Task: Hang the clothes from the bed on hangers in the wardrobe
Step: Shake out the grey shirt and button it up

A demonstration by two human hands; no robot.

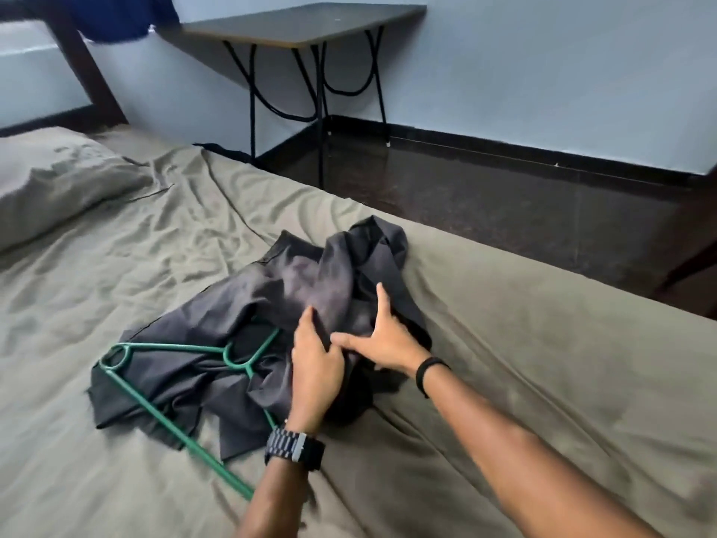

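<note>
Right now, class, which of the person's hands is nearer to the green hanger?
Left. The left hand rests on the dark garment right beside the green hanger; the right hand touches the cloth farther off, on the far side of the left.

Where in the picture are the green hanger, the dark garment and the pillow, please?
green hanger [163, 415]: head view, on its long straight bar.
dark garment [310, 283]: head view, on the crumpled cloth above the hands.
pillow [58, 184]: head view, on its top face.
</note>
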